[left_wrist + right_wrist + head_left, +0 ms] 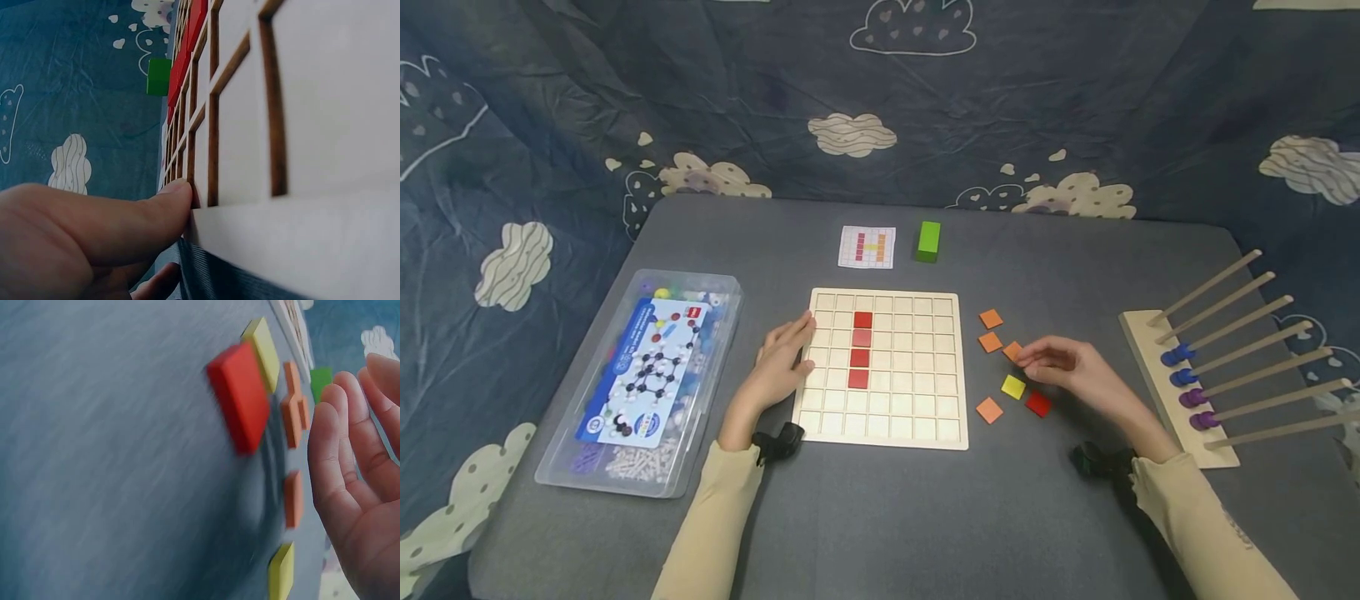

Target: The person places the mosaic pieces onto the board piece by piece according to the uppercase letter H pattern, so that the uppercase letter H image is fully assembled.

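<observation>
A flat, square orange tile (1011, 350) lies just left of my nearer right hand (1066, 367), whose loosely curved fingers hold nothing, while my left hand (778, 362), fingers extended, touches the pale wooden grid board's (916, 384) left edge.

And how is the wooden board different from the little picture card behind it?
The wooden board is much bigger than the picture card. The wooden board is pale wood, while the picture card is white. The wooden board holds only red tiles, but the picture card shows yellow and orange too. Both have a grid with a red column.
</observation>
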`<action>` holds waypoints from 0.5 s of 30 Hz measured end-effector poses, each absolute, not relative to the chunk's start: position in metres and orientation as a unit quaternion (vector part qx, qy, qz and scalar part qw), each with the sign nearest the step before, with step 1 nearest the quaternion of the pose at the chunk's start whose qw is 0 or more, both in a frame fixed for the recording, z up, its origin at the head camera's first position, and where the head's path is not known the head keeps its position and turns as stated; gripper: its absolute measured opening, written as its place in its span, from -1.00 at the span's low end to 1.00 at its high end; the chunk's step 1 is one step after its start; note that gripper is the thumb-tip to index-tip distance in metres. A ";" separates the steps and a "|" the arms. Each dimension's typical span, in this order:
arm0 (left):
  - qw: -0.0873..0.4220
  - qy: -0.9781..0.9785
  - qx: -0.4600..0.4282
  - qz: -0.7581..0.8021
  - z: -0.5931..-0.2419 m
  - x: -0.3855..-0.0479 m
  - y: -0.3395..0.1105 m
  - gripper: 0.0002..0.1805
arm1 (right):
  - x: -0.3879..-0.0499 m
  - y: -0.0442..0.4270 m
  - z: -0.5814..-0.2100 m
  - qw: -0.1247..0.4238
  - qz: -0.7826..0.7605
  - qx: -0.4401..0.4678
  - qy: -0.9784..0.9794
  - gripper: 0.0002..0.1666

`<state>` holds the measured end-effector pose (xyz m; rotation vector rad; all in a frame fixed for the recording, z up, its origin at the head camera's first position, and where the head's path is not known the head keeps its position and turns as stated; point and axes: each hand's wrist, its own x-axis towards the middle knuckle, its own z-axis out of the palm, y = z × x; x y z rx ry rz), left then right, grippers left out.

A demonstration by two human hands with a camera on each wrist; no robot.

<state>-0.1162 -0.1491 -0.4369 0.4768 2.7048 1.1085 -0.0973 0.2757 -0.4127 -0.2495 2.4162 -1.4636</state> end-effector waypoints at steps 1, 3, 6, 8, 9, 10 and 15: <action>0.090 0.910 0.160 0.373 -0.437 -0.116 -0.149 -0.32 | -0.095 0.279 -0.414 0.148 -0.512 -0.091 0.841 -0.70; 0.089 0.910 0.159 0.374 -0.437 -0.116 -0.149 -0.32 | -0.092 0.286 -0.416 0.143 -0.516 -0.100 0.839 -0.70; 0.088 0.910 0.160 0.373 -0.437 -0.116 -0.149 -0.31 | -0.088 0.291 -0.419 0.143 -0.517 -0.115 0.836 -0.68; 0.088 0.909 0.161 0.373 -0.437 -0.116 -0.149 -0.31 | -0.085 0.293 -0.420 0.148 -0.516 -0.119 0.835 -0.67; 0.088 0.909 0.161 0.373 -0.437 -0.117 -0.149 -0.31 | -0.084 0.294 -0.420 0.150 -0.516 -0.123 0.834 -0.67; 0.088 0.910 0.162 0.373 -0.437 -0.117 -0.149 -0.31 | -0.083 0.295 -0.421 0.151 -0.515 -0.127 0.835 -0.66; 0.088 0.909 0.161 0.373 -0.438 -0.117 -0.149 -0.31 | -0.077 0.296 -0.424 0.152 -0.506 -0.138 0.838 -0.64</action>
